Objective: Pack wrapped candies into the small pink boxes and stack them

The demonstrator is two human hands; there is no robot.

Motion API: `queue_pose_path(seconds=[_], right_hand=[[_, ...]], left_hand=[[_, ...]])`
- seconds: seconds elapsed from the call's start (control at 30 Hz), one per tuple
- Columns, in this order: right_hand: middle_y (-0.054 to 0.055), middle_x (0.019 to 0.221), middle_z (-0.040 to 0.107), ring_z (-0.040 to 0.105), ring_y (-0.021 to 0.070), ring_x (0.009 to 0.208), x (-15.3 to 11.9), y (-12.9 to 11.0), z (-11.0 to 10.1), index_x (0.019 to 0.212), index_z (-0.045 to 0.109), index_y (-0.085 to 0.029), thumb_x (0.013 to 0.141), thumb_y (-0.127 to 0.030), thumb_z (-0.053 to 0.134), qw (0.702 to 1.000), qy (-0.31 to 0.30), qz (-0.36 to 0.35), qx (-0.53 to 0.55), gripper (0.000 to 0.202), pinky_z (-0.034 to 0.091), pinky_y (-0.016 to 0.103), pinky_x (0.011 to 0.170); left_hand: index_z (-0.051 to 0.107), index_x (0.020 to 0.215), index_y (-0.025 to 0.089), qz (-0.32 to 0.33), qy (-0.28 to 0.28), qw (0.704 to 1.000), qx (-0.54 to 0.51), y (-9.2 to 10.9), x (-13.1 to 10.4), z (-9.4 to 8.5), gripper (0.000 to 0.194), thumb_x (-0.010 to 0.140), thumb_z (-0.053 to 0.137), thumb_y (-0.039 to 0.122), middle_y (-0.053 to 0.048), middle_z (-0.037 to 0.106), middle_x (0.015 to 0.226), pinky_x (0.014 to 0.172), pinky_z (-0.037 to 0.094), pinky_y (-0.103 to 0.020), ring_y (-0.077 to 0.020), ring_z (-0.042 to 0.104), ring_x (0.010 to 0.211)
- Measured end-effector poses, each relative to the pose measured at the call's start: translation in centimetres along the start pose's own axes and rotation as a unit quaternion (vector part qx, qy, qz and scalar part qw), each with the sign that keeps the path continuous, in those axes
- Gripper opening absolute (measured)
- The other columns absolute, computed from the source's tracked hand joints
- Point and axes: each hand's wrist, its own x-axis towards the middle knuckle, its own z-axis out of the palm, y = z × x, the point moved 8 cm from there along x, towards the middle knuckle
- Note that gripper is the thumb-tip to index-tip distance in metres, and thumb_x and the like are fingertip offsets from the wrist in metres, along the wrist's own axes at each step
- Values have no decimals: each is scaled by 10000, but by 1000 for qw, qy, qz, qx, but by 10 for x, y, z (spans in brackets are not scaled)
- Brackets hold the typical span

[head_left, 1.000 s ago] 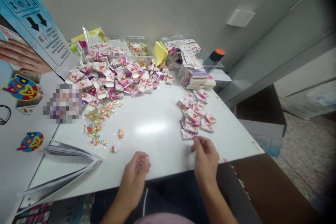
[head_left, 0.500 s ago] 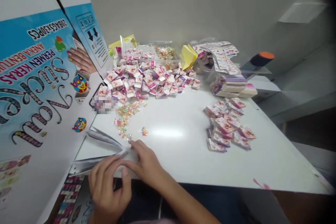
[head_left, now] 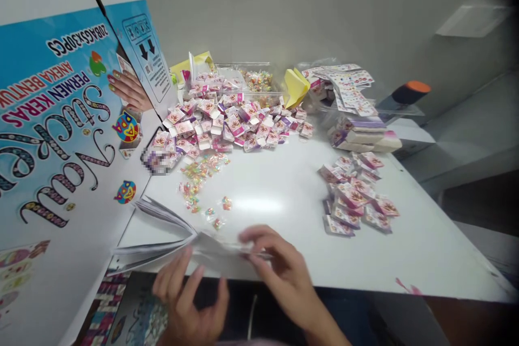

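Head view: only view avail.; both hands at near edge of table (head_left: 279,184).
R hand (head_left: 275,270): thumb + fingers pinched tight on outer end of white sheet (head_left: 221,251); slight blur.
White sheet: btwn hands, by table's near edge; inner end at fold of paper stack (head_left: 174,223). Can't tell if joined.
L hand (head_left: 190,300): fingers spread, no hold seen; index tip at sheet's near side, contact unconf.
Candy pkts (head_left: 205,167): nearest one just beyond sheet's far edge.
Box pile (head_left: 239,124): at back, well apart from hands.
Sheet risk: poss. crease/tear if R hand pulls hard w/ inner end caught; poss. slip over table edge if pinch loosens, L hand not gripping.
Candy risk: nearest pkts poss. scattered if sheet swings outward.
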Motion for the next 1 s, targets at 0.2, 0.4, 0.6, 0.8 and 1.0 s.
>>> queue_pose_path(seconds=[0.2,0.4,0.6,0.8,1.0], right_hand=[[100,1110,739,681,238,1076,-20,-63,-38,1247,592,-217,928,-69,516,972,-14,-172,-161,360,550,420,951],[174,1262,683,591,327,1255,-36,-63,-11,1326,558,-117,916,-518,585,868,-169,-256,-390,574,454,497,1095],[142,1135,686,659,276,1107,-66,-32,-42,1289,530,-195,906,-212,617,938,170,-180,-241,393,545,467,955],[-14,552,601,534,120,435,-58,33,-23,1093,627,-176,1004,-355,445,986,61,148,-47,270,447,218,443],[-8,566,633,597,140,480,-53,49,-6,962,604,-171,891,-495,622,933,70,256,244,333,499,250,501]], left_hand=[[726,853,183,-364,-307,777,-412,26,2,86,299,917,564,425,-55,722,731,629,493,-274,-186,650,656],[684,1109,169,-623,-189,469,-597,45,-13,114,584,752,696,630,-56,715,799,763,525,-280,-182,671,775],[687,868,141,-629,-188,506,-559,41,-29,118,346,723,802,432,-36,686,719,610,489,-223,-127,615,627],[666,708,167,-471,-189,633,-584,53,0,101,340,835,678,482,-35,635,726,626,492,-253,-133,584,631],[548,578,168,-375,-231,771,-459,49,16,89,424,895,599,444,-35,540,737,604,457,-227,-140,537,687]])
